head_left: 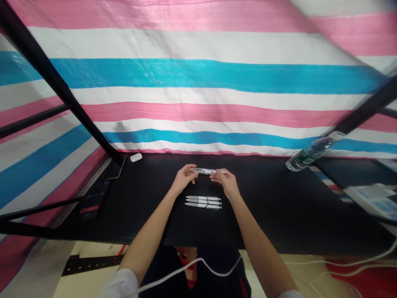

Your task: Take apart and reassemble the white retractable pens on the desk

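Note:
Between my two hands a white-and-grey pen (206,171) lies crosswise, low over the black table; I cannot tell whether it is one pen or several close together. My left hand (185,177) pinches its left end with thumb and fingers. At the other end, the fingers of my right hand (226,180) close on it. Nearer to me, three similar pens (203,202) lie side by side on the table (139,198), grey grips and tips toward the left.
A clear plastic bottle (305,158) with a green label stands at the right rear. At the back left are a small white case (136,157) and a phone-like device (120,167). A dark object (93,200) with a red band lies left. Black frame bars flank the table; a white cable (186,269) crosses below.

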The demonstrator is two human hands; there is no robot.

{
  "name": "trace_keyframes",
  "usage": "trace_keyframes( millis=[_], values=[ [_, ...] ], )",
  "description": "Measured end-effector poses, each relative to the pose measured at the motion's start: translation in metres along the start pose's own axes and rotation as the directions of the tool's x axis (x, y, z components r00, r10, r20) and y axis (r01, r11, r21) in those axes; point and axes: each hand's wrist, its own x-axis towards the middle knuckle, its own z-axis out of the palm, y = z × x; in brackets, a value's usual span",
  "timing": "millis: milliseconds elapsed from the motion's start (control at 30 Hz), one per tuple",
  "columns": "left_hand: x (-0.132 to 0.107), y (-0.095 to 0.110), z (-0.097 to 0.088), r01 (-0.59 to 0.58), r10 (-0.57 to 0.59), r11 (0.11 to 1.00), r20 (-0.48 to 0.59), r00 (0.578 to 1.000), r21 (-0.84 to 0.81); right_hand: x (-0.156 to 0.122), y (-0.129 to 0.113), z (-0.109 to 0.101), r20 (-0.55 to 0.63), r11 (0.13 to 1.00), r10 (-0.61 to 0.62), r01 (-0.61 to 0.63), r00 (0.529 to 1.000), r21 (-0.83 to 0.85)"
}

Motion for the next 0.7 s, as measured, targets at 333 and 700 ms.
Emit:
trace_keyframes(
  millis=[333, 700],
  values=[
    [-0.0025, 0.0034, 0.0017, 0.057, -0.059, 0.996, 0.029, 0.998, 0.069, 0.0007, 0.0014, -0.0016, 0.022, 1.000, -0.007, 0.007, 1.000, -0.016],
    [-0.0032, 0.0044, 0.0012, 0.098, -0.101, 0.993, 0.050, 0.994, 0.066, 0.0028, 0.0032, -0.0033, 0.015, 1.000, -0.005, 0.005, 1.000, -0.023]
  ],
)
